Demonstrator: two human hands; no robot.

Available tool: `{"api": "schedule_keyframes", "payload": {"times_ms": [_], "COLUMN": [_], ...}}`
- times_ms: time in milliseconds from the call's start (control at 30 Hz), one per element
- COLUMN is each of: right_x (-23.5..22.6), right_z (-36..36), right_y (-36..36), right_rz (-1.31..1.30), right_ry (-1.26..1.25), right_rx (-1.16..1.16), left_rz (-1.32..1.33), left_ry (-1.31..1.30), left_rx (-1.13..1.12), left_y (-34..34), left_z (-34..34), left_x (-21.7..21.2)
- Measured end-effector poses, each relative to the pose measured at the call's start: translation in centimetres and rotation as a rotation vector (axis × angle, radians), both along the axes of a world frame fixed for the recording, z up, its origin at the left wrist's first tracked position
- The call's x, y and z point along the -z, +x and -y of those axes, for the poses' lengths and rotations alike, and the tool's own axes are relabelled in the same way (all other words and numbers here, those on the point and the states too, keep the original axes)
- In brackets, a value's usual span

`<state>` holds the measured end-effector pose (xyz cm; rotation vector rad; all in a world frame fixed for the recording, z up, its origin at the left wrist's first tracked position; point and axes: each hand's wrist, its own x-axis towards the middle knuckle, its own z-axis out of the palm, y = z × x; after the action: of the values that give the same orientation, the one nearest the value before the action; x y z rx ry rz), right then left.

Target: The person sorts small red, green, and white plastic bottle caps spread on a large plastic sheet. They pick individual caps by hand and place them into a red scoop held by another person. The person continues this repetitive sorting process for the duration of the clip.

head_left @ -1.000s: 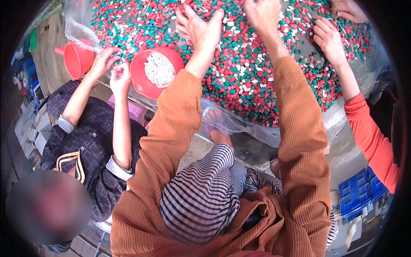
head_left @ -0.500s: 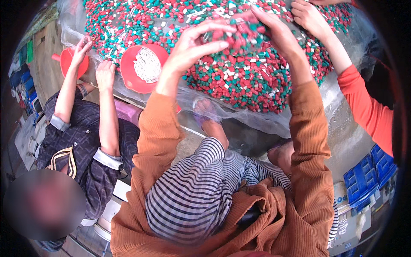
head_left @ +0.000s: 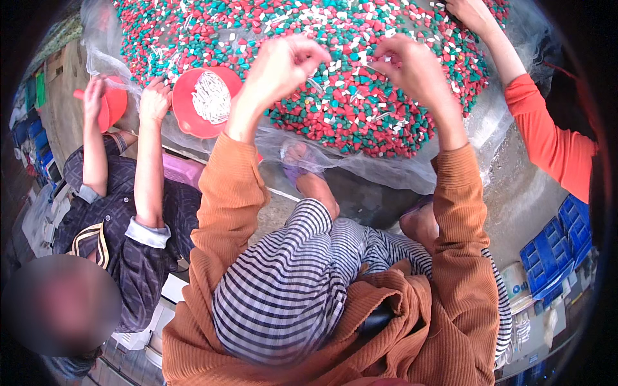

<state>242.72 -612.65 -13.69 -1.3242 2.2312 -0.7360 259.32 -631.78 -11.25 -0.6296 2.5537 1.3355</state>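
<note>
A heap of small red, green and white pebble-like pieces (head_left: 360, 132) is spread on a clear plastic sheet (head_left: 412, 177), with thin white sticks scattered among them. My left hand (head_left: 280, 67) is over the heap, fingers pinched, a thin white stick (head_left: 314, 85) showing at the fingertips. To its right, my right hand (head_left: 415, 71) is curled above the pieces, thumb and fingers together; a small pale sliver shows at its fingertips, too blurred to name. Left of my left hand stands a red bowl (head_left: 182, 110) holding a bunch of white sticks (head_left: 211, 96).
At the left, a person in a dark shirt (head_left: 112, 219) has both hands near the heap, beside a red scoop (head_left: 114, 106). Another person's red sleeve (head_left: 547, 141) reaches in from the right. Blue crates (head_left: 547, 257) stand on the lower right.
My hands were cupped around a blurred clump of lifted pieces; that clump is no longer between them. Both hands have closed into pinches, and the right one has come lower.
</note>
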Motion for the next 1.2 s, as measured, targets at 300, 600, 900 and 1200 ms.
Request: {"api": "schedule_keyframes", "payload": {"times_ms": [300, 600, 900, 1200], "right_x": [1.1, 0.1, 1.1, 1.1], "right_z": [-2.7, -5.2, -5.0, -5.7], "right_y": [-2.6, 2.3, 3.8, -3.1], "right_rz": [0.702, -0.066, -0.019, 1.018], "right_ry": [-0.216, 0.061, 0.032, -0.082], "right_rx": [0.224, -0.461, -0.400, 0.008], "left_rz": [-0.217, -0.179, -0.171, -0.279], "left_ry": [-0.403, -0.264, -0.323, 1.300], "left_rx": [0.032, 0.163, 0.064, -0.380], "left_y": [3.7, 0.2, 1.5, 1.8], "left_z": [-1.9, -7.8, -5.5, 1.2], "left_x": [2.5, 1.3, 3.6, 0.7]}}
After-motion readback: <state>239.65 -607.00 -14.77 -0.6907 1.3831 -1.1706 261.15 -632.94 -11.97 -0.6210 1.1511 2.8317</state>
